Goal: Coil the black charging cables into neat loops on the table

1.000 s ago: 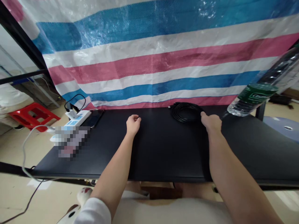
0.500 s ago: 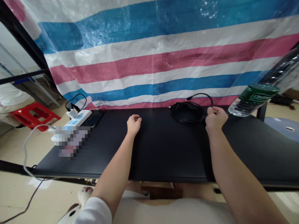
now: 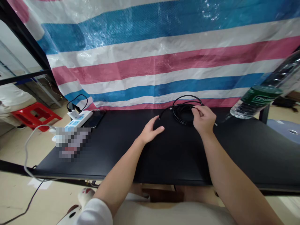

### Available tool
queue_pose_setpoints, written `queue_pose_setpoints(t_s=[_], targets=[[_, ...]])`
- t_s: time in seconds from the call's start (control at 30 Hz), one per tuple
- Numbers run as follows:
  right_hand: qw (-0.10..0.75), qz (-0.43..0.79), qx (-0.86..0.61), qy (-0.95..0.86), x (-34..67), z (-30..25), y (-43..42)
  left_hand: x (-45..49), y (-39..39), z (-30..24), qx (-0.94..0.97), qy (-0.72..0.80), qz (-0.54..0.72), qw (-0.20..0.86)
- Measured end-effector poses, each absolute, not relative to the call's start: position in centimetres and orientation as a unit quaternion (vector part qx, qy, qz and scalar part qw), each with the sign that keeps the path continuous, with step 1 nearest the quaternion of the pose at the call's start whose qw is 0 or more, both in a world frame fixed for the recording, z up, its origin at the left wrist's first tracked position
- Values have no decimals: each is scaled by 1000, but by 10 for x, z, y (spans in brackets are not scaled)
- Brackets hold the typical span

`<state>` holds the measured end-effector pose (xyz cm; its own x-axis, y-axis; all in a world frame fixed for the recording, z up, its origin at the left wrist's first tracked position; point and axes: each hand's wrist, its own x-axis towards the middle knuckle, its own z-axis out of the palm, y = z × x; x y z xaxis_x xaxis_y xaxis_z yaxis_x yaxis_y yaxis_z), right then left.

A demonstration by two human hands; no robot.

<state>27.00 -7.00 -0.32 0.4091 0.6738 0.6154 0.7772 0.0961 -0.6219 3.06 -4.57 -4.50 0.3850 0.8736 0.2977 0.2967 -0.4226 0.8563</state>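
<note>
A coiled black cable [image 3: 184, 110] lies at the back of the black table [image 3: 164, 156], partly lifted off it. My right hand [image 3: 204, 119] is closed on the coil's right side, pinching its strands. One loop arches up above the coil. A loose end of the cable runs left toward my left hand [image 3: 150, 131], which hovers over the table with fingers spread, its fingertips close to that end.
A white power strip [image 3: 77, 120] with plugged cords and a dark phone [image 3: 95, 118] sit at the table's back left. A clear water bottle [image 3: 260, 97] with a green label stands at the back right. A striped tarp [image 3: 152, 56] hangs behind. A red stool [image 3: 35, 114] stands on the floor at left.
My right hand took hold of the cable and drew the coil leftward, raising a loop. My left hand opened from a fist and moved right toward the cable's loose end.
</note>
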Motion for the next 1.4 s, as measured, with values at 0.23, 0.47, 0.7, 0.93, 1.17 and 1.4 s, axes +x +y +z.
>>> queue_pose_setpoints(t_s=[0.23, 0.47, 0.7, 0.93, 1.17, 1.4], targets=[[504, 100, -581, -631, 243, 0, -76, 40, -40, -51, 698, 477, 459, 273], [621, 324, -473, -534, 260, -3, -68, 36, -37, -30, 524, 484, 514, 476], [676, 116, -710, -161, 303, -1, -66, -14, -20, -14, 322, 381, 681, 536], [442, 75, -834, -322, 315, -29, -58, -48, -9, -6, 120, 455, 768, 435], [434, 31, -857, -275, 320, -43, -48, -46, -10, -2, 20, 506, 784, 360], [533, 61, -814, -223, 317, -31, -56, -48, -10, -6, 45, 516, 781, 348]])
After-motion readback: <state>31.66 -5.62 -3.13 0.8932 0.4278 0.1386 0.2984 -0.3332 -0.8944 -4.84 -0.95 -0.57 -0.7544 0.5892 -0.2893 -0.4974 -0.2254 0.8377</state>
